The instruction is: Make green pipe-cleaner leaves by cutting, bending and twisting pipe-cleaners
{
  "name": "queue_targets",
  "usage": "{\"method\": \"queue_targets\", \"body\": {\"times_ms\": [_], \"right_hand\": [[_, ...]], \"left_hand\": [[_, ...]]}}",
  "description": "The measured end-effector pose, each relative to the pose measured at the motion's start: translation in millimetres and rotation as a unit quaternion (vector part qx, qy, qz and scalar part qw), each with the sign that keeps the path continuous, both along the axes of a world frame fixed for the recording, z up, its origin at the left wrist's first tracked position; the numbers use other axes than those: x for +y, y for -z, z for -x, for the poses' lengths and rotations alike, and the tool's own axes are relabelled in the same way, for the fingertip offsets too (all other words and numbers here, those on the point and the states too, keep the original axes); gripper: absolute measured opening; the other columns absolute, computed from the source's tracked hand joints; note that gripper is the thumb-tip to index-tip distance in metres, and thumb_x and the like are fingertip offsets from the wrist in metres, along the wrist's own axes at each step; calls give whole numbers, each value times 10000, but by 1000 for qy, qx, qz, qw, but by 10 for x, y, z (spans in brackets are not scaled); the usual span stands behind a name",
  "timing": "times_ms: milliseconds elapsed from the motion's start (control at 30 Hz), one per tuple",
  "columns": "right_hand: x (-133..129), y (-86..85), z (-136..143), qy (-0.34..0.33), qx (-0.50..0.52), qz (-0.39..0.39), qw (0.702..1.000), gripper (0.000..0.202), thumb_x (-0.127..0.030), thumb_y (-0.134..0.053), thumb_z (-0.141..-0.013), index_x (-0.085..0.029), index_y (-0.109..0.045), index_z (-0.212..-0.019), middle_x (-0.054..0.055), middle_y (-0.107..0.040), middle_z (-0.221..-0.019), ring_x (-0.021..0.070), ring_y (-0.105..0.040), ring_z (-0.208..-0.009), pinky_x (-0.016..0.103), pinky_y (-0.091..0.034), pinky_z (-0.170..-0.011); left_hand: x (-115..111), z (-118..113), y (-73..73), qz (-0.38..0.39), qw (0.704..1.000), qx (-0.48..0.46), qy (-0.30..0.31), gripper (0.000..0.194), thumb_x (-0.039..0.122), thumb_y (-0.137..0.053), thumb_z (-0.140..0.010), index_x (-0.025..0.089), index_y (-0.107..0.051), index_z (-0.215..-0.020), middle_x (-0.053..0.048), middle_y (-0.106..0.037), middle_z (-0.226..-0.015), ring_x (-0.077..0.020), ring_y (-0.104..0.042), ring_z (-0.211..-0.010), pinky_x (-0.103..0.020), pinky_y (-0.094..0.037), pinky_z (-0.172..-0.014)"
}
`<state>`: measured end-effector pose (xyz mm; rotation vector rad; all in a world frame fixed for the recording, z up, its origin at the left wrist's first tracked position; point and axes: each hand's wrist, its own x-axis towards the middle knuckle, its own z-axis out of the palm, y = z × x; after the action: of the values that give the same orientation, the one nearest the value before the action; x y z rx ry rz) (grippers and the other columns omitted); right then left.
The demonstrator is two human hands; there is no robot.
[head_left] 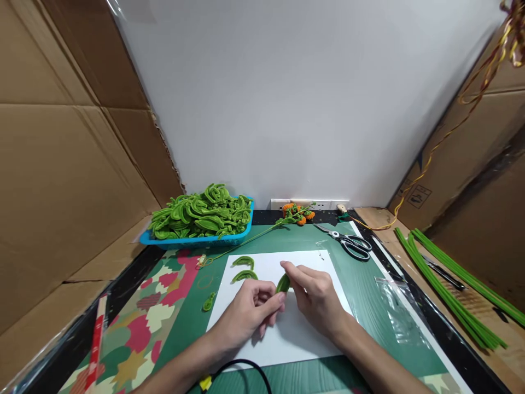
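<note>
Over a white sheet (303,342), my left hand (256,306) and my right hand (314,293) are close together. Between them is a green fuzzy leaf (283,283), pinched by the fingers of both hands. Two curved green leaves lie on the sheet beyond my left hand: an upper one (243,261) and a lower one (244,274). A small green looped piece (209,302) rests on the green mat (186,323), left of the sheet. The fingertips hide part of the held leaf.
A blue tray (229,239) heaped with green fuzzy pieces stands at back left. An orange flower stem (266,232) and black-handled scissors (353,246) lie behind the sheet. Green stems (451,303) and a plastic bag (404,312) are at right; a black cable (246,361) is in front.
</note>
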<state>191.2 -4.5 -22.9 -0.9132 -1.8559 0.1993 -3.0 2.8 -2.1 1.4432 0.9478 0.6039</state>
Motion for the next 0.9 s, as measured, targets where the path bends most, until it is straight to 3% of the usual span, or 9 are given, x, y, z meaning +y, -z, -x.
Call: {"method": "queue_targets", "body": {"times_ms": [100, 167, 267, 367, 567, 633, 767, 900], "right_hand": [[18, -20, -10, 2, -15, 35, 999, 382, -164, -445, -1056, -190, -738, -1300, 71, -718, -767, 171, -633, -610, 258, -508, -591], [24, -76, 13, -8, 52, 101, 993, 328, -223, -503, -1054, -200, -762, -1254, 79, -750, -825, 180, -679, -671, 273, -552, -656], [37, -162, 51, -52, 216, 237, 946, 319, -357, -664, -992, -173, -777, -1228, 73, -780, -840, 203, -737, -731, 303, -607, -710], [57, -174, 47, -110, 276, 318, 900, 366, -456, -716, -944, -153, -821, -1121, 62, -781, -772, 226, -754, -705, 327, -624, -671], [50, -93, 4, -57, 132, 185, 972, 272, -341, -617, -1001, -213, -857, -1000, 72, -769, -757, 195, -703, -633, 308, -599, -654], [43, -111, 10, -58, 148, 210, 965, 281, -348, -609, -1011, -205, -851, -1029, 74, -776, -786, 196, -716, -650, 306, -611, -658], [44, -153, 17, -96, 237, 304, 918, 321, -421, -645, -1000, -191, -823, -1136, 78, -810, -908, 218, -770, -714, 329, -645, -673], [49, -114, 10, -59, 177, 206, 961, 275, -346, -617, -1010, -205, -834, -1101, 55, -785, -782, 195, -724, -637, 305, -590, -656]], "left_hand": [[29, 8, -7, 5, 1000, 1, -10, 438, 544, -734, -907, 145, -650, -745, 27, -600, -506, -64, -459, -335, -157, -318, -340], [38, 13, -2, 9, 1000, -1, -9, 454, 563, -721, -918, 144, -657, -756, 30, -595, -512, -60, -461, -342, -155, -321, -348], [35, 19, 9, 4, 1000, -7, 1, 454, 568, -688, -949, 140, -676, -798, 29, -604, -545, -52, -467, -362, -149, -326, -365], [31, 19, 12, -4, 1000, -2, 3, 464, 582, -684, -947, 134, -689, -828, 22, -619, -572, -52, -474, -366, -148, -323, -362], [44, 2, -2, 11, 1000, -4, -18, 495, 620, -716, -898, 137, -673, -802, 23, -608, -545, -61, -464, -341, -151, -299, -328], [47, -4, -8, 15, 1000, -9, -20, 494, 620, -722, -894, 137, -676, -804, 22, -610, -546, -59, -467, -342, -149, -294, -327], [40, -11, -14, 19, 999, -13, -28, 477, 601, -715, -909, 140, -676, -796, 22, -610, -538, -55, -470, -345, -138, -281, -332], [20, -11, -10, 21, 999, -13, -33, 434, 555, -740, -904, 139, -687, -793, 18, -618, -535, -61, -475, -348, -139, -298, -331]]}}
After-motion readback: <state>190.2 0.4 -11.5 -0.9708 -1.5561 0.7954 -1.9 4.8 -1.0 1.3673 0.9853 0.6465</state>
